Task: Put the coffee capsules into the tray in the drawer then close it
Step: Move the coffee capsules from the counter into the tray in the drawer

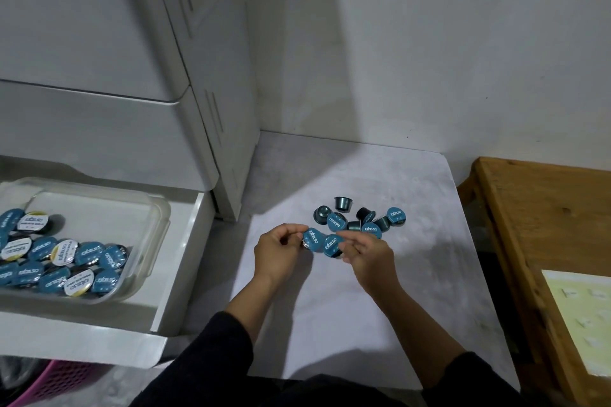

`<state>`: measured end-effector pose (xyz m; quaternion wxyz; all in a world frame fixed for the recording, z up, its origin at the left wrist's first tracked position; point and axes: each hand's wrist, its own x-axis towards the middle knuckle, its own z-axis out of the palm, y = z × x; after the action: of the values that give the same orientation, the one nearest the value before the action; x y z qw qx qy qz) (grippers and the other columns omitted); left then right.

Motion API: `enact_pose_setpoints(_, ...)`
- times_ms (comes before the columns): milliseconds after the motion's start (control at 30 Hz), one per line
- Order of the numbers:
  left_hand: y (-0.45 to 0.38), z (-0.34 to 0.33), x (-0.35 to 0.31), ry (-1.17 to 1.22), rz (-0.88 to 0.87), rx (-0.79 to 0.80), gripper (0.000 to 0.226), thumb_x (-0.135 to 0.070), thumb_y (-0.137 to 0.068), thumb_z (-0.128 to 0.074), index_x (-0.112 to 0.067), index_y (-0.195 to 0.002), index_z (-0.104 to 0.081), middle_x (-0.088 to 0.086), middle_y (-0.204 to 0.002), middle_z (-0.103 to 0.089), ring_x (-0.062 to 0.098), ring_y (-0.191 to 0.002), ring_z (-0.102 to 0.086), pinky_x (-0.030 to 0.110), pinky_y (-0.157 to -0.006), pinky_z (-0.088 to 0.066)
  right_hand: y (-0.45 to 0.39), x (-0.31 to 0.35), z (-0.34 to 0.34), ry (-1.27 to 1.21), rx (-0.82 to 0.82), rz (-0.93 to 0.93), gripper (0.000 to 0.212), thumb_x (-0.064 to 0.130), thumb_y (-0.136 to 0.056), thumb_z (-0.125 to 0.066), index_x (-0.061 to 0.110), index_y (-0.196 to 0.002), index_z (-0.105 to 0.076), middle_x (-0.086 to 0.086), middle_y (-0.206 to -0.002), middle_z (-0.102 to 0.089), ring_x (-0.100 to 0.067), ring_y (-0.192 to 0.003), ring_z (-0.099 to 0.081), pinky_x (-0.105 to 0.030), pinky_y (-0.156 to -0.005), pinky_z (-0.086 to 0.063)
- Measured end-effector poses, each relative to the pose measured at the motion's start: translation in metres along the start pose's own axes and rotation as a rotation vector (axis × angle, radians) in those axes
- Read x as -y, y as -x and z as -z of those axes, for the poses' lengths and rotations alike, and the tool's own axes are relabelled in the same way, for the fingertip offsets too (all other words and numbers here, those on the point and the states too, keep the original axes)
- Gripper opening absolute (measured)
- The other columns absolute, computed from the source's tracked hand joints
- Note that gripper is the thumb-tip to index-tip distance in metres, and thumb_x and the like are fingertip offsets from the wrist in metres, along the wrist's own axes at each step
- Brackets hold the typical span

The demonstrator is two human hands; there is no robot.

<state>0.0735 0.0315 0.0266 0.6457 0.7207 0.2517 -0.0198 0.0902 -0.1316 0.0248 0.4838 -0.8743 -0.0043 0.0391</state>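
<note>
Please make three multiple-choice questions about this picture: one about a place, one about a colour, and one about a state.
1. Where does the loose pile of capsules lie?
A. on the pale mat on the floor
B. on the wooden table
C. in the pink basket

2. What colour are the lids of the capsules in that pile?
A. red
B. blue
C. green

3. In what state is the drawer?
A. shut
B. taken out of the cabinet
C. pulled open, with the tray in it

Answers: 1 A, the pile rests on the pale mat before the hands; 2 B, every lid that faces up is blue; 3 C, the clear tray of capsules sits in the open drawer.
</note>
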Motion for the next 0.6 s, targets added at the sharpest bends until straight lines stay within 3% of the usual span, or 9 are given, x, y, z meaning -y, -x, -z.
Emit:
enact_pose_setpoints(100, 0.005, 0.01, -0.017, 0.091, -0.031, 0.018, 0.031, -0.001, -0.088, -0.055, -0.026, -0.075, -0.069, 0.0, -0.081, -0.072, 0.01, -0.072, -0.067, 0.023, -0.076, -0.055, -0.001, 0.024, 0.009, -0.284, 0.045, -0.09, 0.021, -0.002, -0.085, -0.06, 0.014, -0.096, -0.066, -0.017, -0.091, -0.069, -0.023, -0.076, -0.067, -0.025, -0.07, -0.058)
enact_pose_setpoints(233, 0.018, 0.03, -0.047, 0.174, -0.104, 0.043, 0.024, 0.001, -0.089, -0.054, -0.017, -0.082, -0.069, -0.004, -0.079, -0.069, -0.002, -0.064, -0.064, 0.01, -0.069, -0.053, 0.001, 0.067, 0.019, -0.362, 0.049, -0.045, 0.021, 0.0, -0.086, -0.059, 0.02, -0.087, -0.066, -0.002, -0.076, -0.071, -0.001, -0.057, -0.061, -0.01, -0.052, -0.046)
enact_pose_setpoints(333, 0.025, 0.057, -0.064, 0.151, -0.161, 0.051, 0.022, -0.003, -0.088, -0.056, -0.018, -0.086, -0.072, -0.004, -0.081, -0.072, 0.002, -0.071, -0.068, 0.017, -0.076, -0.054, 0.003, 0.1, 0.018, -0.43, 0.071, -0.012, 0.025, -0.003, -0.085, -0.058, 0.019, -0.08, -0.068, 0.012, -0.06, -0.071, 0.002, -0.053, -0.06, -0.009, -0.051, -0.046)
enact_pose_setpoints(433, 0.03, 0.097, -0.077, 0.055, -0.239, 0.043, 0.03, -0.007, -0.086, -0.06, -0.032, -0.077, -0.072, -0.008, -0.082, -0.074, 0.006, -0.076, -0.068, 0.024, -0.081, -0.053, 0.008, 0.131, 0.005, -0.45, 0.12, 0.033, 0.022, -0.002, -0.084, -0.059, 0.017, -0.081, -0.07, 0.01, -0.061, -0.071, 0.0, -0.055, -0.06, -0.01, -0.057, -0.049)
enact_pose_setpoints(600, 0.033, 0.185, -0.089, -0.042, -0.295, 0.042, 0.031, -0.005, -0.085, -0.061, -0.031, -0.075, -0.073, -0.009, -0.081, -0.075, 0.013, -0.083, -0.07, 0.027, -0.083, -0.054, 0.018, 0.177, -0.043, -0.413, 0.241, 0.111, 0.033, -0.003, -0.082, -0.061, 0.027, -0.074, -0.072, 0.007, -0.062, -0.071, -0.006, -0.058, -0.061, -0.014, -0.06, -0.051)
